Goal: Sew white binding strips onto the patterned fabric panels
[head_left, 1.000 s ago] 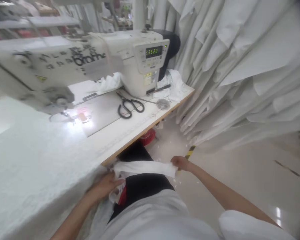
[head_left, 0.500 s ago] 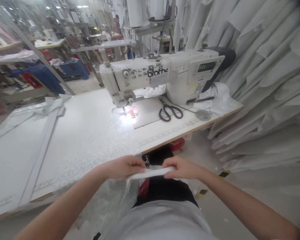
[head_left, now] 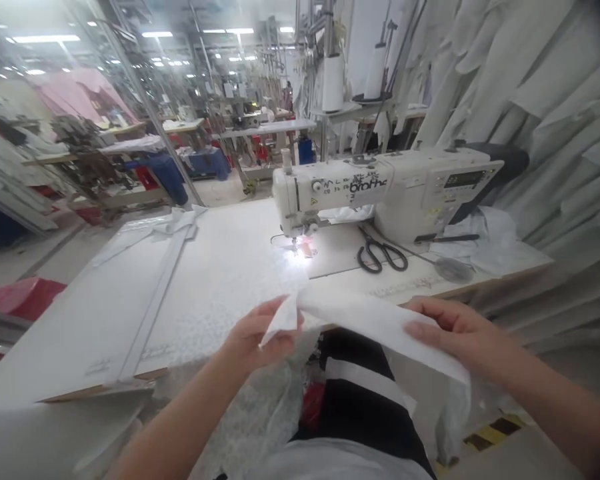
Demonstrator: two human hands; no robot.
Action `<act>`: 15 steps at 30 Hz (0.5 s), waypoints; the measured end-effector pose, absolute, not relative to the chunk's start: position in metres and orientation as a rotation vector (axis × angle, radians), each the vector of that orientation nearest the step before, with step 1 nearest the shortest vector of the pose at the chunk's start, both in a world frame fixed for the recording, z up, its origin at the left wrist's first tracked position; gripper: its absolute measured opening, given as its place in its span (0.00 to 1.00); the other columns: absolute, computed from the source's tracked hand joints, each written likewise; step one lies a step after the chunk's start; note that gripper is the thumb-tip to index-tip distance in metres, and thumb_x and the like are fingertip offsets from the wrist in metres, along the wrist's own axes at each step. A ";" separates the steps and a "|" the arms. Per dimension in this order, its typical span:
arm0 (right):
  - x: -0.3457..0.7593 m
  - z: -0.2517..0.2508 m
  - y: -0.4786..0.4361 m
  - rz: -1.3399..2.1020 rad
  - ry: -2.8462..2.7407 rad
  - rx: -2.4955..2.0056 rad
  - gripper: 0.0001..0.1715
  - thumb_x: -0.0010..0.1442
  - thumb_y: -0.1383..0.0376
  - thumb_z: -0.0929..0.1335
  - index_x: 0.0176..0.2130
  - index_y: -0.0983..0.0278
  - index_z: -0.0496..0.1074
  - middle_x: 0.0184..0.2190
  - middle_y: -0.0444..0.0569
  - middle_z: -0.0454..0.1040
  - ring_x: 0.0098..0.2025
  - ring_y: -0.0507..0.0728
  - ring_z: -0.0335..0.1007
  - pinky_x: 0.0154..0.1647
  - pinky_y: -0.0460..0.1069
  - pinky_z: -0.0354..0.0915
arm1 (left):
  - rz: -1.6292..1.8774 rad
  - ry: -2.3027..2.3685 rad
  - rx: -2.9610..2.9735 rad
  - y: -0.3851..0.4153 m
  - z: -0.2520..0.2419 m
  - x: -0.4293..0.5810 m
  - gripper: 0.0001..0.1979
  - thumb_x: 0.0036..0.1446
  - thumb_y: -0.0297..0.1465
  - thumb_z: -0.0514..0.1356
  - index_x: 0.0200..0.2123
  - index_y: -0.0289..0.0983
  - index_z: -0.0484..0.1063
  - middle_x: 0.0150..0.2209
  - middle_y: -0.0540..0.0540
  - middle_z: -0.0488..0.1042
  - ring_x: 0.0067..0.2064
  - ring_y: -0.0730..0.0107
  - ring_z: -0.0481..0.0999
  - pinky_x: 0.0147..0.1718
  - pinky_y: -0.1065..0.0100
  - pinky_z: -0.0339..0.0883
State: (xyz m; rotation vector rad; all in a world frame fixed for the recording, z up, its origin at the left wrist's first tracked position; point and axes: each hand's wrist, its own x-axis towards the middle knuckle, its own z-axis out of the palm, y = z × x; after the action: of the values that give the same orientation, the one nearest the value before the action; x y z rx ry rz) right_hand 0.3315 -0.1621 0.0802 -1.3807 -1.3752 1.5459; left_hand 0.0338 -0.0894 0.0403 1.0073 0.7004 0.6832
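Observation:
A long white fabric strip (head_left: 370, 320) stretches between my hands, just off the front edge of the sewing table. Its folded end is pinched in my left hand (head_left: 267, 333), palm partly turned up. My right hand (head_left: 447, 327) grips the strip farther along, thumb on top, and the rest hangs down below it. Beyond my hands stands a white sewing machine (head_left: 385, 187), its lamp lighting the needle area. Black-handled scissors (head_left: 383, 257) rest on the table to the right of the needle.
Patterned pale fabric (head_left: 210, 320) covers the table's front and hangs over the edge. A long folded strip (head_left: 155, 300) lies at left. Crumpled white cloth (head_left: 490, 240) sits at the right end, near hanging white fabric (head_left: 545, 133). Thread cones (head_left: 333, 83) stand behind the machine.
The view has tilted up and turned left. My hands have moved apart, drawing out the strip, now spread wide with one end folded over at my left hand.

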 end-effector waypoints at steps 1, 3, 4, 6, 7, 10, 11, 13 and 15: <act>0.319 0.090 -0.159 1.563 -1.380 -1.319 0.17 0.53 0.51 0.69 0.32 0.61 0.69 0.25 0.44 0.68 0.24 0.51 0.63 0.21 0.44 0.58 | 0.776 0.703 1.001 -0.087 0.051 0.029 0.10 0.51 0.34 0.60 0.37 0.37 0.71 0.24 0.49 0.70 0.24 0.77 0.71 0.21 0.78 0.65; 0.287 0.108 -0.154 1.620 -1.390 -1.147 0.15 0.53 0.52 0.69 0.33 0.61 0.70 0.26 0.44 0.69 0.24 0.51 0.64 0.21 0.44 0.59 | 1.016 0.714 0.981 -0.076 0.077 0.021 0.09 0.51 0.31 0.61 0.37 0.36 0.70 0.25 0.49 0.71 0.25 0.77 0.72 0.22 0.79 0.66; 0.270 0.113 -0.152 1.659 -1.392 -1.045 0.14 0.53 0.54 0.69 0.34 0.62 0.70 0.26 0.44 0.69 0.24 0.51 0.64 0.21 0.44 0.59 | 1.143 0.724 0.975 -0.068 0.090 0.016 0.07 0.51 0.30 0.61 0.35 0.36 0.70 0.24 0.50 0.70 0.24 0.79 0.71 0.21 0.80 0.66; 0.236 0.115 -0.153 1.752 -1.381 -0.846 0.13 0.52 0.57 0.70 0.35 0.62 0.70 0.28 0.44 0.69 0.26 0.50 0.64 0.24 0.43 0.59 | 1.342 0.762 0.993 -0.051 0.110 0.007 0.05 0.52 0.31 0.61 0.31 0.35 0.70 0.20 0.53 0.67 0.20 0.82 0.66 0.19 0.81 0.63; 0.221 0.110 -0.154 1.803 -1.385 -0.774 0.12 0.52 0.59 0.70 0.35 0.63 0.69 0.29 0.44 0.69 0.27 0.50 0.64 0.25 0.43 0.60 | 1.402 0.798 1.021 -0.043 0.114 0.003 0.06 0.51 0.32 0.62 0.29 0.34 0.69 0.18 0.54 0.65 0.18 0.83 0.64 0.18 0.82 0.61; 0.195 0.068 -0.164 1.976 -1.451 -0.790 0.09 0.52 0.62 0.68 0.34 0.64 0.68 0.25 0.42 0.67 0.24 0.49 0.62 0.22 0.43 0.59 | 1.292 1.004 1.201 -0.027 0.100 -0.001 0.12 0.49 0.37 0.64 0.29 0.34 0.70 0.20 0.54 0.66 0.21 0.82 0.66 0.22 0.78 0.64; 0.193 0.048 -0.168 2.021 -1.454 -0.897 0.08 0.53 0.63 0.67 0.34 0.64 0.68 0.23 0.41 0.65 0.20 0.49 0.60 0.19 0.43 0.57 | 1.170 1.072 1.272 -0.025 0.088 0.000 0.14 0.48 0.39 0.64 0.31 0.33 0.71 0.22 0.52 0.68 0.23 0.79 0.68 0.24 0.76 0.66; 0.197 0.008 -0.176 1.987 -1.395 -1.146 0.07 0.52 0.65 0.65 0.34 0.65 0.67 0.19 0.38 0.62 0.16 0.48 0.55 0.16 0.43 0.54 | 0.924 1.142 1.378 -0.025 0.061 0.007 0.19 0.46 0.42 0.63 0.33 0.32 0.72 0.26 0.47 0.71 0.27 0.73 0.71 0.28 0.69 0.68; 0.207 -0.026 -0.180 1.758 -1.416 -1.288 0.05 0.52 0.67 0.64 0.32 0.65 0.68 0.21 0.40 0.64 0.21 0.50 0.59 0.23 0.44 0.58 | 0.803 1.154 1.438 -0.022 0.037 0.017 0.20 0.46 0.43 0.63 0.33 0.31 0.72 0.26 0.46 0.71 0.28 0.70 0.71 0.28 0.66 0.68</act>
State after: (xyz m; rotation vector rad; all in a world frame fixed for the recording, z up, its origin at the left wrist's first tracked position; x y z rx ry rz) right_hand 0.2070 -0.1803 -0.0255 -1.2879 -1.4157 1.7576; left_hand 0.0173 -0.0225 0.0367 1.4375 1.1542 0.8026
